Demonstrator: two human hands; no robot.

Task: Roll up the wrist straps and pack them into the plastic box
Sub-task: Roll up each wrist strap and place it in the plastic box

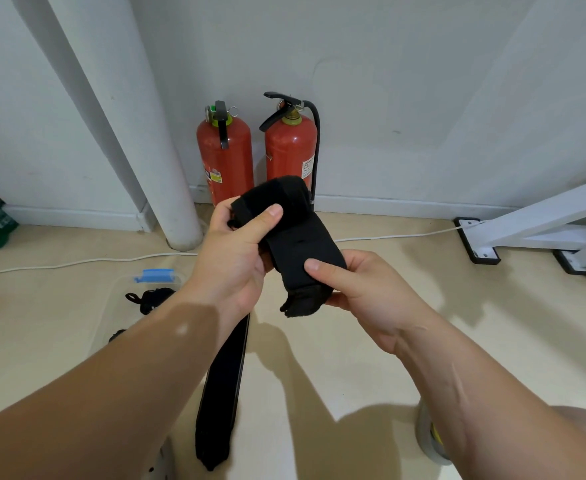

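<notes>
Now, left of centre: plastic box (pixel 154 276), near edge hidden behind forearm (pixel 128 375), rolled strap (pixel 153 300) inside. Mid-frame: left hand (pixel 236 252) pinching upper end of wrist strap (pixel 296 242), right hand (pixel 357 289) gripping its lower edge. Open floor (pixel 509 306) lower right.

The wrist strap (pixel 295 237) is black matt cloth, a little fuzzy at its lower end. At 12 o'clock, two fire extinguishers (pixel 224 157) (pixel 289 150) have glossy red painted bodies. At 9 o'clock, the plastic box (pixel 154 276) is clear, with a blue clip. The floor (pixel 405 306) looks smooth.
</notes>
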